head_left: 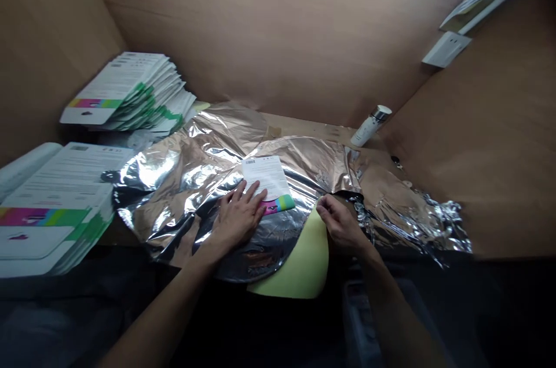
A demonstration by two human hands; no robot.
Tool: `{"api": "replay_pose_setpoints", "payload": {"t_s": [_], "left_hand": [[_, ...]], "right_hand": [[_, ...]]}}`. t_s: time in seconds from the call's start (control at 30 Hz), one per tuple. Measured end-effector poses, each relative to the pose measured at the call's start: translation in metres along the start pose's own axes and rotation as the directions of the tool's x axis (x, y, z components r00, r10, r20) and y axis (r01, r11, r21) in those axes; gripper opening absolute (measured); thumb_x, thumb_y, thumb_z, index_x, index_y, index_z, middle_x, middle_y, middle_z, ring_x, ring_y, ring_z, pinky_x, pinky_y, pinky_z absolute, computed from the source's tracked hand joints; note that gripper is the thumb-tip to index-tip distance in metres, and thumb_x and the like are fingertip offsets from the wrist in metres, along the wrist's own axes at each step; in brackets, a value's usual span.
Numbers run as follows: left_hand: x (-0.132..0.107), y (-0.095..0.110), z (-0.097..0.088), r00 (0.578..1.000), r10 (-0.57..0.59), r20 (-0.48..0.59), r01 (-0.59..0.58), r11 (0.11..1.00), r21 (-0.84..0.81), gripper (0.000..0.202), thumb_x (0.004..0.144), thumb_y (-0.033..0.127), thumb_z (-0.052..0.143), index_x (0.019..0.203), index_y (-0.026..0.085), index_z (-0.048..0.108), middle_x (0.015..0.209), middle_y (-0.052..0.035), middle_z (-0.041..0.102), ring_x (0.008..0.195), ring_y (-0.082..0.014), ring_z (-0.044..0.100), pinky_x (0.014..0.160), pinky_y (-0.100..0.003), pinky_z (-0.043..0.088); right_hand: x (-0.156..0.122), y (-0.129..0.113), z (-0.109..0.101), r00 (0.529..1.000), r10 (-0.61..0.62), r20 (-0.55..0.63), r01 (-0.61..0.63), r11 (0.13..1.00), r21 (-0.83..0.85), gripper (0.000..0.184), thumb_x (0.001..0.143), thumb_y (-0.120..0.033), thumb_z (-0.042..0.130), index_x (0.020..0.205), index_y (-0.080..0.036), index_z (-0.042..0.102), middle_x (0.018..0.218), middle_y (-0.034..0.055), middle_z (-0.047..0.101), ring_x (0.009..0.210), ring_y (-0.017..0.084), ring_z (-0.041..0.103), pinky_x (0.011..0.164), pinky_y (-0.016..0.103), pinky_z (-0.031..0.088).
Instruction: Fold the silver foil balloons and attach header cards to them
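Note:
My left hand [237,216] lies flat with fingers spread on a shiny silver foil balloon [260,240], its fingertips on the lower edge of a white printed card [266,177] with a pink and green stripe. My right hand [341,222] is curled in a pinch at the edge of the foil, right where a pale yellow-green rounded sheet [304,266] sticks out from under it. What the right fingers pinch is too small to name. More crumpled silver foil [182,171] spreads around both hands.
Two stacks of white cards with colour stripes sit at the left, one near [47,211] and one farther back [125,93]. A small white bottle [369,124] stands at the back right. Brown cardboard walls [304,26] enclose the area, with a white wall socket [445,48].

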State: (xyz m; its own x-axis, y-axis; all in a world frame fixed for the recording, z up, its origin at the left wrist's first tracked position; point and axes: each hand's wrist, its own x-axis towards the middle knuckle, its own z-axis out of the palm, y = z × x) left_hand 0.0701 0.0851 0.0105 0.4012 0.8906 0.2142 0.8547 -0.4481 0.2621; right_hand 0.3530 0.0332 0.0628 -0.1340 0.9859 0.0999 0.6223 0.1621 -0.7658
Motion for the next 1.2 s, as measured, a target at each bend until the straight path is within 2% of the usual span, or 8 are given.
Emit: {"api": "replay_pose_setpoints", "payload": {"t_s": [0.1, 0.17, 0.3, 0.47, 0.6, 0.87, 1.07, 1.2], "left_hand": [[0.000, -0.001, 0.002, 1.000, 0.002, -0.025, -0.002, 1.000, -0.009, 0.043, 0.104, 0.043, 0.041, 0.144, 0.035, 0.056, 0.160, -0.0022, 0.045, 0.149, -0.0338, 0.033, 0.112, -0.055, 0.033], [0.000, -0.001, 0.003, 0.999, 0.007, -0.044, -0.007, 1.000, -0.014, 0.042, 0.104, 0.041, 0.042, 0.143, 0.035, 0.057, 0.160, -0.0020, 0.045, 0.150, -0.0336, 0.033, 0.112, -0.054, 0.033], [-0.003, -0.002, 0.004, 0.997, 0.011, -0.077, -0.015, 0.999, -0.045, 0.040, 0.104, 0.038, 0.044, 0.141, 0.037, 0.058, 0.158, -0.0015, 0.048, 0.149, -0.0334, 0.035, 0.111, -0.054, 0.034], [-0.004, -0.004, 0.007, 0.995, 0.018, -0.103, -0.023, 0.998, -0.052, 0.038, 0.104, 0.037, 0.044, 0.140, 0.036, 0.059, 0.158, -0.0015, 0.049, 0.149, -0.0332, 0.035, 0.112, -0.054, 0.033], [-0.004, -0.004, 0.008, 0.993, 0.019, -0.116, -0.025, 0.999, -0.046, 0.037, 0.104, 0.036, 0.045, 0.139, 0.036, 0.059, 0.157, -0.0008, 0.050, 0.148, -0.0331, 0.036, 0.112, -0.054, 0.033], [-0.004, -0.003, 0.007, 0.994, 0.014, -0.108, -0.020, 0.998, -0.059, 0.038, 0.105, 0.038, 0.044, 0.140, 0.037, 0.058, 0.157, -0.0009, 0.050, 0.149, -0.0325, 0.035, 0.113, -0.054, 0.033], [-0.003, -0.004, 0.008, 0.996, -0.005, -0.092, 0.000, 0.999, -0.051, 0.038, 0.105, 0.042, 0.042, 0.140, 0.040, 0.057, 0.160, 0.0025, 0.046, 0.150, -0.0302, 0.033, 0.115, -0.052, 0.031], [-0.003, -0.005, 0.010, 0.997, -0.010, -0.082, 0.006, 0.999, -0.048, 0.039, 0.105, 0.042, 0.041, 0.140, 0.039, 0.058, 0.160, 0.0026, 0.046, 0.151, -0.0303, 0.032, 0.115, -0.052, 0.031]], "right_hand": [[0.030, -0.018, 0.012, 0.985, -0.071, 0.155, 0.065, 0.997, 0.042, 0.020, 0.102, -0.036, 0.045, 0.088, -0.022, 0.050, 0.082, -0.0009, 0.054, 0.075, 0.016, 0.050, 0.070, 0.028, 0.043], [0.050, -0.026, 0.026, 0.961, -0.107, 0.257, 0.109, 0.994, 0.006, 0.018, 0.100, -0.033, 0.045, 0.087, -0.022, 0.050, 0.083, -0.0007, 0.056, 0.075, 0.016, 0.050, 0.070, 0.028, 0.042], [0.078, -0.032, 0.048, 0.917, -0.054, 0.396, 0.136, 0.974, -0.183, 0.018, 0.098, -0.030, 0.045, 0.086, -0.020, 0.054, 0.083, 0.0007, 0.060, 0.075, 0.015, 0.049, 0.070, 0.027, 0.039], [0.099, -0.033, 0.056, 0.864, 0.005, 0.503, 0.158, 0.947, -0.280, 0.020, 0.092, -0.024, 0.051, 0.074, -0.018, 0.057, 0.072, 0.0009, 0.060, 0.065, 0.014, 0.045, 0.061, 0.027, 0.031], [0.115, -0.027, 0.063, 0.858, 0.038, 0.512, 0.161, 0.927, -0.338, 0.020, 0.088, -0.020, 0.054, 0.070, -0.016, 0.060, 0.070, 0.0021, 0.062, 0.063, 0.013, 0.044, 0.060, 0.027, 0.029], [0.122, -0.019, 0.065, 0.865, 0.024, 0.502, 0.175, 0.922, -0.346, 0.019, 0.091, -0.022, 0.051, 0.081, -0.015, 0.065, 0.081, 0.0033, 0.068, 0.069, 0.014, 0.049, 0.063, 0.025, 0.032], [0.115, -0.018, 0.067, 0.903, 0.061, 0.425, 0.121, 0.913, -0.389, 0.016, 0.092, -0.026, 0.053, 0.082, -0.017, 0.063, 0.080, 0.0031, 0.068, 0.070, 0.014, 0.051, 0.063, 0.026, 0.031], [0.107, -0.017, 0.065, 0.949, 0.086, 0.304, 0.051, 0.907, -0.418, 0.021, 0.088, -0.038, 0.066, 0.091, -0.019, 0.060, 0.082, 0.0025, 0.066, 0.070, 0.016, 0.052, 0.061, 0.026, 0.029]]}}
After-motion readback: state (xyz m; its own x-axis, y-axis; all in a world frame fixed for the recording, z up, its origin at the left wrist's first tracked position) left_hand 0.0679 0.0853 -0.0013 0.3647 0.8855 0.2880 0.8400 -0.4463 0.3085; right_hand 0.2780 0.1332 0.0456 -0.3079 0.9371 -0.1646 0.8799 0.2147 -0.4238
